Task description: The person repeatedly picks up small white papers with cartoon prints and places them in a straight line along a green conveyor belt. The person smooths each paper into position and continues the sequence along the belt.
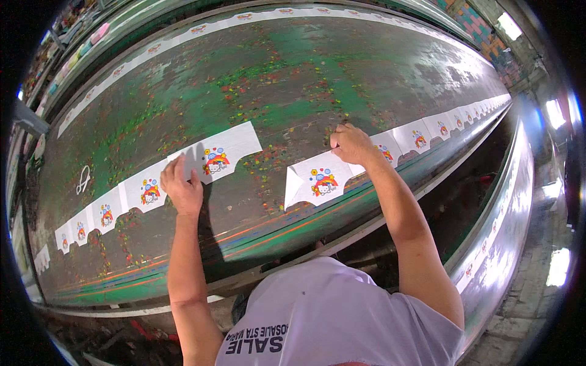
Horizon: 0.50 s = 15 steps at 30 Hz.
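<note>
A row of white fabric pieces (247, 140), each printed with a colourful rainbow and cartoon cat, lies along the near side of the long table. My left hand (182, 186) rests over the left part of the row, between two prints, fingers bent and thumb apart. To the right, my right hand (353, 145) is closed at the upper edge of a printed white fabric piece (323, 183); its fingertips are partly hidden. That piece's left corner is folded over. Bare table lies between it and the left-hand row.
The long dark green table (274, 91) is flecked with coloured paint spots. Another printed row (220, 25) runs along its far edge. A thin white loop (83, 179) lies at the left. A second long table (497, 232) with printed pieces stands at the right, across a dark gap.
</note>
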### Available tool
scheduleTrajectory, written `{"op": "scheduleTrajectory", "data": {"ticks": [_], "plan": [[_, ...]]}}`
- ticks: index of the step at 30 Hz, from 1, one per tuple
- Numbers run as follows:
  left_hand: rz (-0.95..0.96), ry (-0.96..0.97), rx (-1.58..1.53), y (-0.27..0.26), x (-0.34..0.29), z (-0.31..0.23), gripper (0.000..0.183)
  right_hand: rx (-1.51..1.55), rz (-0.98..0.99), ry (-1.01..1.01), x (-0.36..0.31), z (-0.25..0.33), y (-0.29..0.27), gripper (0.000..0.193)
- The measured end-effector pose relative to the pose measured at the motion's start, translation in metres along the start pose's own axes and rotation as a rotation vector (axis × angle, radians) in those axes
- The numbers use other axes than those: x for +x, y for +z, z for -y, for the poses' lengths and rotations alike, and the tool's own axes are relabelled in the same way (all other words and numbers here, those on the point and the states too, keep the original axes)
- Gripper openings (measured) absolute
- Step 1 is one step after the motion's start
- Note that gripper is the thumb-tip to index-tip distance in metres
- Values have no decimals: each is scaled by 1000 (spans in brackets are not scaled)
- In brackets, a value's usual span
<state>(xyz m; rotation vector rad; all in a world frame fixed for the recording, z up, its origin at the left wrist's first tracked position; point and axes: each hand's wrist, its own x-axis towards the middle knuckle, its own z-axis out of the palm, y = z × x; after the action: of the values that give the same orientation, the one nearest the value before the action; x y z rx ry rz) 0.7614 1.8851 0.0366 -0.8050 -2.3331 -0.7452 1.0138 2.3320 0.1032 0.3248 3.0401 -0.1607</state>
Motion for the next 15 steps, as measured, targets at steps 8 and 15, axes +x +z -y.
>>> {"op": "scheduleTrajectory", "data": {"ticks": [8,15], "plan": [[99,207,-357,19,-14,-177,56,21,93,-289,-13,-3,-6,15],[469,235,-426,11,-24,-282,62,908,301,-484,-71,-5,-47,20]]}}
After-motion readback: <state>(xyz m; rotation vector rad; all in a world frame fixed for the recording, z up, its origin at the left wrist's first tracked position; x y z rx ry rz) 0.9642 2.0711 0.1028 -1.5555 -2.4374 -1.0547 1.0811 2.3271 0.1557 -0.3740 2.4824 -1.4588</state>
